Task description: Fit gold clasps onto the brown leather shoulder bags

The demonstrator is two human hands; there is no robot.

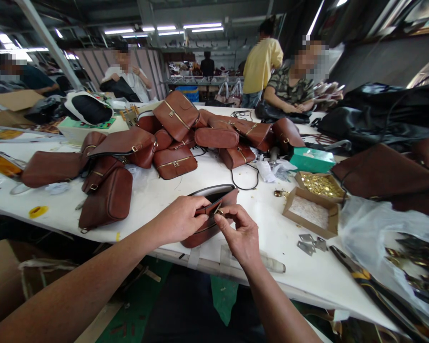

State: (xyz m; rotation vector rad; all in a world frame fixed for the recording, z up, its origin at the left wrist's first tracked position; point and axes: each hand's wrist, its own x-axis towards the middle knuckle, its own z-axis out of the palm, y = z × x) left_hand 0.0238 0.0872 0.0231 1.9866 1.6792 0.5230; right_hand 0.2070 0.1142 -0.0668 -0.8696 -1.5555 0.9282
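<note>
A brown leather bag [196, 239] rests at the table's front edge with its top open. My left hand [182, 218] is closed on the bag's rim, thumb and fingers pinching the leather. At the same rim, my right hand [241, 233] pinches a small gold-coloured metal fitting [219, 210] between thumb and fingers. The fitting lies against the bag's leather; whether it is fastened there I cannot tell. The bag's dark inside shows only in part.
Several finished-looking brown bags [177, 119] are heaped behind. At right lie a box of gold-coloured pieces [321, 185], a box of pale pieces [309, 212], metal plates [306, 247], pliers [364, 276] and a plastic bag of fittings [364, 224]. Yellow tape [38, 211] lies left. Co-workers stand beyond.
</note>
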